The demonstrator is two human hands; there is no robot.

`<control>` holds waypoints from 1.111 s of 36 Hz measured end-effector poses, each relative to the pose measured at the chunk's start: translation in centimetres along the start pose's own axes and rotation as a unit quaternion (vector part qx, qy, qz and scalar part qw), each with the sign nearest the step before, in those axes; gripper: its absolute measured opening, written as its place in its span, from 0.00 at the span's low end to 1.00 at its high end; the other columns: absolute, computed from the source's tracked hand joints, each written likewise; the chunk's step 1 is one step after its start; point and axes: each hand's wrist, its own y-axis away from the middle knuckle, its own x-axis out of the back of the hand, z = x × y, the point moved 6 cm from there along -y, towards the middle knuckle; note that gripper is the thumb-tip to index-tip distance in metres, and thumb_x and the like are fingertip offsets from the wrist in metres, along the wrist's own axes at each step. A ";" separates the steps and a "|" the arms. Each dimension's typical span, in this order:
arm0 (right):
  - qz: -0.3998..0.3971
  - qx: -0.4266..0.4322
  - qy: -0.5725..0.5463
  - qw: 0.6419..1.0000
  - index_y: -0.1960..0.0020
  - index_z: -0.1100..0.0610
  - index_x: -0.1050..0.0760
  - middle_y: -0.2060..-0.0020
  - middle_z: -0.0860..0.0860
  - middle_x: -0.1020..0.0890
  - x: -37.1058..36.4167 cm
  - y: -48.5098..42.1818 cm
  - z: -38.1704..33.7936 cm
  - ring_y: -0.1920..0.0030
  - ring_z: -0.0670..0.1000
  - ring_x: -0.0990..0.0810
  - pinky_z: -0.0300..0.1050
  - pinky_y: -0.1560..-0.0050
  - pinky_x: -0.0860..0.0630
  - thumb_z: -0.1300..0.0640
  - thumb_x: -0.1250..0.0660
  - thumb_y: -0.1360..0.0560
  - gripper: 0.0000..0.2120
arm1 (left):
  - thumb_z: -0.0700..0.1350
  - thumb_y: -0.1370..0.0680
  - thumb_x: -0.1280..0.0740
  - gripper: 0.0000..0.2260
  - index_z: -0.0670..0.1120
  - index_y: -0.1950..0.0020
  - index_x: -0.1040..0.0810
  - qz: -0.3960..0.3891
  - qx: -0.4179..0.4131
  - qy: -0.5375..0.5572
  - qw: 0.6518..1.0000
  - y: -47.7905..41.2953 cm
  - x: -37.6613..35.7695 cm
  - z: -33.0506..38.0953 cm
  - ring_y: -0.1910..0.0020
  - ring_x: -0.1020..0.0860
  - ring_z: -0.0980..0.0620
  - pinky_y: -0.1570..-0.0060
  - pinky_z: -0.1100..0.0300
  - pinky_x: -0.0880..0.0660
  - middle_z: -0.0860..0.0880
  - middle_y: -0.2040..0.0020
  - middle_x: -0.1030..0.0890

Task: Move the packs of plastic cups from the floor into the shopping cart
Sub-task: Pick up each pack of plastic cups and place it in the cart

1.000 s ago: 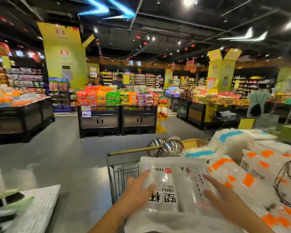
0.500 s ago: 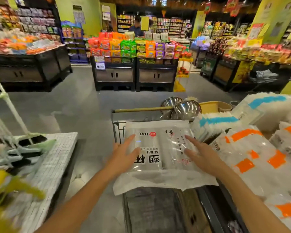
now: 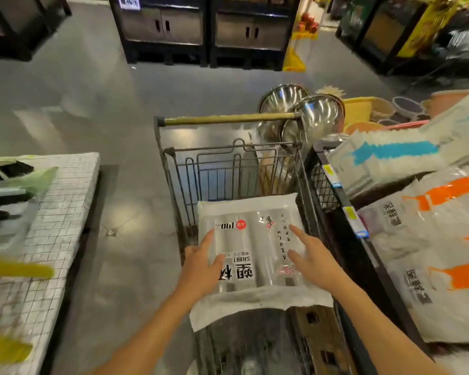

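A clear pack of plastic cups (image 3: 251, 234) with black lettering lies flat inside the wire shopping cart (image 3: 173, 169), which stands in the middle of the head view. My left hand (image 3: 201, 266) rests on the pack's left side with straight fingers. My right hand (image 3: 312, 261) lies on its right side, fingers spread and straight. Neither hand curls round the pack. More clear packaging shows below the pack in the cart's basket.
A shelf (image 3: 344, 201) at the right holds bags with orange (image 3: 450, 266) and blue (image 3: 395, 155) marks. Steel bowls (image 3: 309, 115) sit beyond the cart's handle (image 3: 228, 119). A low stand (image 3: 52, 226) with goods is at the left. Dark display cabinets (image 3: 206, 31) stand across the grey floor.
The pack has gone down from above the cart into its basket, with both hands on top. The view has tilted downward toward the cart.
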 end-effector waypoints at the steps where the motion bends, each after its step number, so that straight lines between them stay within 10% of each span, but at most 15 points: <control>1: -0.007 -0.008 -0.002 1.000 0.18 0.39 0.45 0.25 0.52 0.31 -1.1 -1.0 0.8 0.24 0.53 0.33 0.49 0.26 0.35 0.48 0.35 0.18 0.32 | 0.51 0.21 0.37 0.30 0.68 0.24 0.49 -0.006 0.008 0.002 1.000 -1.0 -1.0 -0.8 0.40 0.28 0.49 0.32 0.51 0.32 0.46 0.33 0.35; 9: -0.067 -0.047 -0.027 0.996 0.21 0.30 0.49 0.21 0.49 0.37 -11.4 -8.9 8.4 0.22 0.54 0.36 0.56 0.22 0.35 0.47 0.37 0.18 0.32 | 0.44 0.19 0.38 0.31 0.61 0.22 0.49 0.009 0.079 -0.007 0.997 -7.0 -8.1 -8.2 0.29 0.34 0.49 0.34 0.59 0.39 0.48 0.28 0.37; 17: -0.134 -0.106 -0.086 0.982 0.27 0.23 0.49 0.17 0.44 0.48 -19.6 -15.6 15.1 0.18 0.50 0.47 0.56 0.19 0.42 0.51 0.40 0.16 0.30 | 0.48 0.17 0.42 0.30 0.66 0.23 0.55 0.017 0.161 -0.022 0.987 -12.2 -15.3 -16.0 0.22 0.49 0.48 0.27 0.44 0.43 0.53 0.21 0.49; 24: -0.129 -0.127 -0.114 0.977 0.20 0.34 0.47 0.22 0.37 0.45 -23.9 -19.3 18.4 0.19 0.48 0.46 0.50 0.20 0.44 0.58 0.41 0.15 0.31 | 0.46 0.18 0.40 0.29 0.62 0.22 0.50 0.002 0.155 -0.036 0.987 -16.6 -19.6 -21.1 0.24 0.42 0.46 0.28 0.45 0.38 0.48 0.23 0.42; 30: -0.104 -0.092 -0.052 0.989 0.29 0.21 0.58 0.18 0.39 0.52 -26.2 -20.6 20.0 0.18 0.45 0.53 0.49 0.20 0.49 0.56 0.41 0.16 0.36 | 0.47 0.19 0.40 0.31 0.62 0.22 0.53 -0.010 0.152 -0.056 0.987 -17.3 -20.9 -23.0 0.25 0.40 0.46 0.30 0.45 0.37 0.50 0.22 0.45; 36: -0.138 -0.128 -0.028 0.982 0.19 0.33 0.53 0.17 0.48 0.56 -24.4 -19.7 18.1 0.17 0.54 0.49 0.54 0.21 0.41 0.54 0.40 0.15 0.33 | 0.56 0.19 0.44 0.29 0.64 0.22 0.56 -0.049 0.194 -0.147 0.969 -16.7 -19.7 -21.2 0.22 0.47 0.42 0.28 0.41 0.38 0.48 0.21 0.55; 40: -0.138 -0.078 0.038 0.987 0.18 0.49 0.44 0.20 0.56 0.40 -20.0 -20.3 13.8 0.20 0.59 0.41 0.54 0.22 0.41 0.55 0.40 0.16 0.29 | 0.53 0.19 0.42 0.21 0.54 0.25 0.36 -0.072 0.124 -0.198 0.970 -17.4 -16.1 -15.3 0.30 0.33 0.47 0.32 0.48 0.31 0.47 0.25 0.38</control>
